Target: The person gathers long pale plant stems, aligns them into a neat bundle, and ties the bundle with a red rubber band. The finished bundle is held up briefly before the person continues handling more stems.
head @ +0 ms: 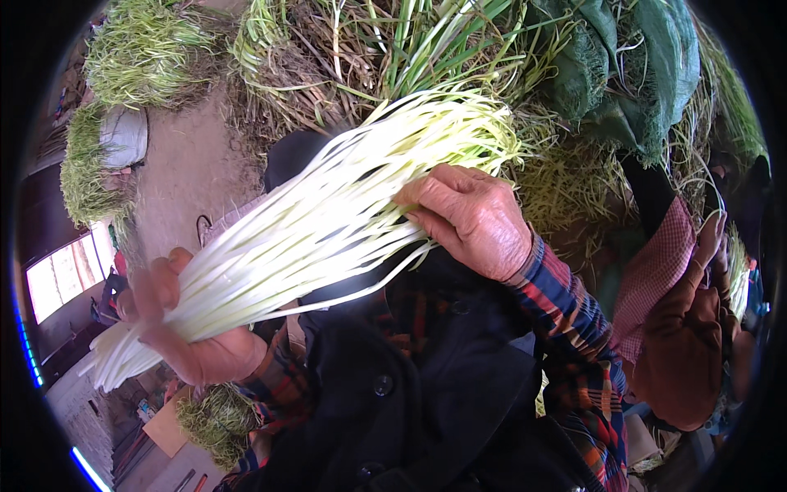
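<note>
A long bunch of pale shoots [307, 215], which look like blanched garlic chives, slants across my lap. Its white ends point to the lower left, and its yellow-green leaf tips spread out at the upper right. My left hand [203, 347] is wrapped around the bunch near the white ends; its fingers are slightly blurred. With thumb and fingers my right hand [473, 218] pinches stalks on the bunch's near edge, just below the leaf tips. The fingertips there are partly hidden among the stalks.
Beyond the bunch lies a heap of greens with dry brown stems [307, 67]. A green woven sack [661, 74] hangs over the heap at upper right. More piles of greens [144, 58] sit at upper left on bare floor [184, 144]. Another person [682, 344] sits close on the right.
</note>
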A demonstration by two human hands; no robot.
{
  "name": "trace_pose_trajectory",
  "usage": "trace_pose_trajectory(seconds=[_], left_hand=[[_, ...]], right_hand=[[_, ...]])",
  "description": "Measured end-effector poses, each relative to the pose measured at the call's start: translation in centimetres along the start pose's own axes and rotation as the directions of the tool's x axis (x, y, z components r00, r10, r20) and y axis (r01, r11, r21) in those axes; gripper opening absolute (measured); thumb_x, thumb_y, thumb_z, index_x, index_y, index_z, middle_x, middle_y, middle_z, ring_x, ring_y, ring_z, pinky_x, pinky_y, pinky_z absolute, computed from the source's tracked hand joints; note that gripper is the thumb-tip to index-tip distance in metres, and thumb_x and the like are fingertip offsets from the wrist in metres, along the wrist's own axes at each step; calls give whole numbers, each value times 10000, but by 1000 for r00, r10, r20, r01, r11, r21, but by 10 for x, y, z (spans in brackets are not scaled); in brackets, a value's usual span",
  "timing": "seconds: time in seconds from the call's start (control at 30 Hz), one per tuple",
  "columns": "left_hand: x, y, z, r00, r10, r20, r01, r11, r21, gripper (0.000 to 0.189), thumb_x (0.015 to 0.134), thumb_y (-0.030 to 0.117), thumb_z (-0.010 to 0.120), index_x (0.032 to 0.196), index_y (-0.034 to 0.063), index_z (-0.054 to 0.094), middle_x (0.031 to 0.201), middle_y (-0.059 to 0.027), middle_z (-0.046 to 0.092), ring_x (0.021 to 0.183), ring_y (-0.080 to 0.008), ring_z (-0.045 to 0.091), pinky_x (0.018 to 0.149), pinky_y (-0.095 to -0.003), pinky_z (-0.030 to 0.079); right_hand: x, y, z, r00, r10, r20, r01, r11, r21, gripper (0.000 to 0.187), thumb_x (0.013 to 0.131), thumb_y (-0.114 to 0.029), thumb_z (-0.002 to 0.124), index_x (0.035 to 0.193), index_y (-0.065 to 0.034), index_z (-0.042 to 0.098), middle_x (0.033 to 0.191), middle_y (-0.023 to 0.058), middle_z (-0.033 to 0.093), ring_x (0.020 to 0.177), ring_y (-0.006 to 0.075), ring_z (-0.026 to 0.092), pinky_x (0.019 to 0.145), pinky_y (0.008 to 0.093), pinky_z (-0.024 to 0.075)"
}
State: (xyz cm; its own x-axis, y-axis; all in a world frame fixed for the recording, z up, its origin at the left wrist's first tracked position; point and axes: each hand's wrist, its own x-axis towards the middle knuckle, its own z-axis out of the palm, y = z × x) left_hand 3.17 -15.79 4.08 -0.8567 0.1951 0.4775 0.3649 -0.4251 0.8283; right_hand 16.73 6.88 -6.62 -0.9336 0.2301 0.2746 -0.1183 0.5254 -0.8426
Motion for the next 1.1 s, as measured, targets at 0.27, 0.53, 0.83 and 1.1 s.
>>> trace_pose_trajectory(seconds=[0.27, 0.53, 0.83, 1.1], left_hand=[[-1, 6, 10, 990, 22, 141, -16, 999, -47, 353, 901, 286, 698, 1013, 161, 388, 865, 49, 442, 834, -100, 450, 885, -351, 387], [-2, 8, 13, 956, 73, 283, -50, 995, -86, 331, 924, 247, 679, 1092, 154, 410, 878, 45, 475, 788, -96, 483, 891, -380, 422], [-13, 11, 9, 975, 89, 205, -102, 993, 51, 393, 881, 275, 725, 1117, 150, 437, 831, 40, 430, 752, -100, 451, 813, -358, 403], [-17, 19, 22, 988, 67, 137, -86, 986, 141, 339, 877, 270, 732, 1051, 145, 468, 829, 63, 414, 722, -69, 390, 759, -318, 303]], right_hand=[[7, -4, -7, 976, -217, 24, 213, 927, -309, 208, 734, -163, 685, 932, -121, 637, 883, 21, 586, 825, 209, 620, 718, 345, 486], [-2, -17, -12, 986, -159, 57, 169, 919, -356, 305, 650, -144, 760, 906, -106, 597, 868, 34, 579, 827, 232, 591, 747, 376, 441], [-4, -32, -12, 964, 40, 263, -61, 995, 74, 242, 758, -59, 647, 980, -84, 554, 907, 94, 580, 852, 327, 613, 761, 412, 475], [-20, -48, 23, 992, 126, -13, -127, 990, -66, 138, 840, -138, 639, 906, -67, 541, 805, 93, 547, 748, 302, 615, 671, 410, 496]])
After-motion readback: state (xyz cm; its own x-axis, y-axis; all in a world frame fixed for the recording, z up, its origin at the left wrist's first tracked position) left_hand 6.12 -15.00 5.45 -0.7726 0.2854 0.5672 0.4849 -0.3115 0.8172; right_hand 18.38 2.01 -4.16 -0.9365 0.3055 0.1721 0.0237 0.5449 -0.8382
